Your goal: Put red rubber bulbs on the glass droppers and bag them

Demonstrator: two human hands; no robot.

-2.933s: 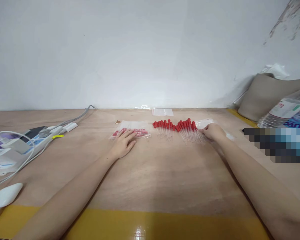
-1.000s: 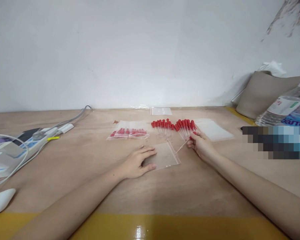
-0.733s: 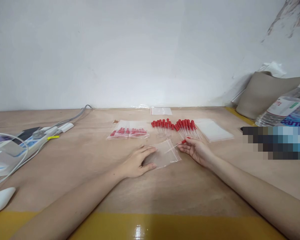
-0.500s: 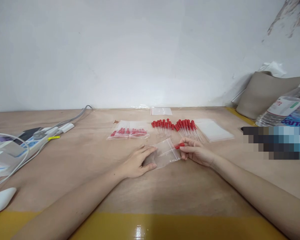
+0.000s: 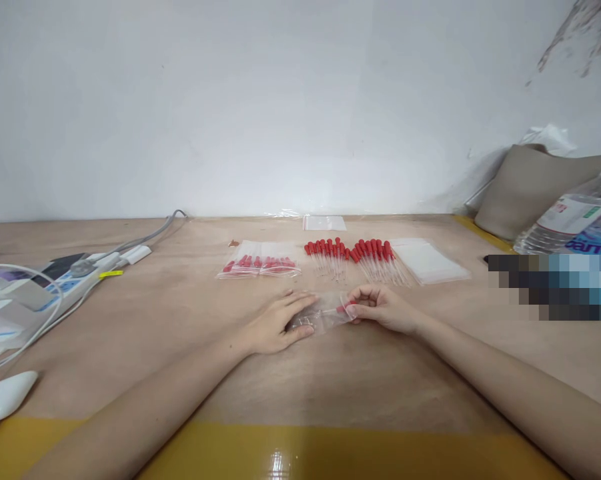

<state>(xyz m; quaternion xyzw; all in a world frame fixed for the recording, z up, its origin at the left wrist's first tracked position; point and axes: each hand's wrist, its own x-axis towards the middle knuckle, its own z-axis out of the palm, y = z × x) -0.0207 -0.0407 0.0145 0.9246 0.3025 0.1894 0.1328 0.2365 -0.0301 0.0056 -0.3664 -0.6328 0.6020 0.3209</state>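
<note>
Fingers stretched out and thumb apart, my left hand (image 5: 275,327) lies over the left end of a clear zip bag (image 5: 325,323) on the table. My right hand (image 5: 380,308) is closed at the bag's right end, pinching a dropper (image 5: 344,307) by its red bulb. The dropper's thin clear stem points left inside the bag. Beyond my hands, loose red-bulbed droppers lie in a left group (image 5: 330,250) and a right group (image 5: 375,250). To their left are filled bags (image 5: 257,260) with red bulbs showing through.
A stack of flat clear bags (image 5: 430,260) lies right of the droppers. Another small bag (image 5: 325,223) is near the wall. A power strip (image 5: 70,290) with cables is at left, above a white object (image 5: 10,397). A plastic bottle (image 5: 563,217) lies at right.
My right hand has shifted left, and the dropper has slid further into the bag. My left hand has stayed in place on the bag.
</note>
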